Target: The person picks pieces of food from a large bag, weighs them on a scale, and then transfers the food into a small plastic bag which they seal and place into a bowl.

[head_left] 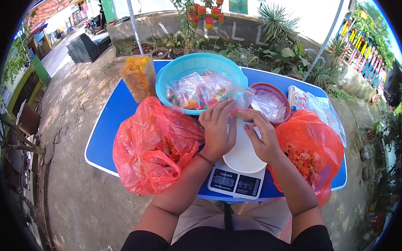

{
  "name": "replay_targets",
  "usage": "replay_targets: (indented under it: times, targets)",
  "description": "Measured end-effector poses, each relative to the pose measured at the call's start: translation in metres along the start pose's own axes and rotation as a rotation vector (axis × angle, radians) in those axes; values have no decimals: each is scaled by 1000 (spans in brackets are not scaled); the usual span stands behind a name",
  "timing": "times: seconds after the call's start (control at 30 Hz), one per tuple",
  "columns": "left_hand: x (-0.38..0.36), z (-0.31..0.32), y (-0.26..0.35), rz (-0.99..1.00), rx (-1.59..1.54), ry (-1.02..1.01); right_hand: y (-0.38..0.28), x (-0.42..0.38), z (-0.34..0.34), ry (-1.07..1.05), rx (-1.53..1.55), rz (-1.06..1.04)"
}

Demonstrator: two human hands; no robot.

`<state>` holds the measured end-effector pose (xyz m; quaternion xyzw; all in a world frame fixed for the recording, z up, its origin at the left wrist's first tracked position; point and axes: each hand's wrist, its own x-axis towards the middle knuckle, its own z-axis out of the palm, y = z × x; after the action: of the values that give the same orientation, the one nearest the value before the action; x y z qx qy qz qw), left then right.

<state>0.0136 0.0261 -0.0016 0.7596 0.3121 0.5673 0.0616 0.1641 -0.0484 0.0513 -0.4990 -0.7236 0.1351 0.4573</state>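
Blue table [102,139], left to right: one clear container [138,81], orange-yellow contents. One red bag [138,154], open, red-orange pieces inside. One turquoise basin [190,61], filled clear packets within. Left hand [218,128], fingers extended close together, fingertips at a small clear bag [240,95]; pinch cannot be told. Said bag, above the white dish [244,153] on a digital scale [235,184], between both hands. Right hand [263,135], fingers bent, slightly parted, index at the bag; grip unclear. One red basket [287,111], clear plastic inside. Second red bag [328,143], orange-red pieces.
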Motion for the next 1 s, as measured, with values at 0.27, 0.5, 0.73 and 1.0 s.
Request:
replay_targets:
  times: [0.27, 0.5, 0.73, 1.0]
  targets:
    - [2, 0, -26, -286, 121, 121, 17, 64, 48, 7, -106, -129]
    - [3, 8, -28, -335, 250, 142, 48, 87, 72, -185, -327, -100]
    - [-1, 9, -29, -340, 264, 38, 49, 111, 75, -437, -655, 37]
    - [-5, 12, -36, -318, 259, 26, 37, 110, 74, -439, -652, 112]
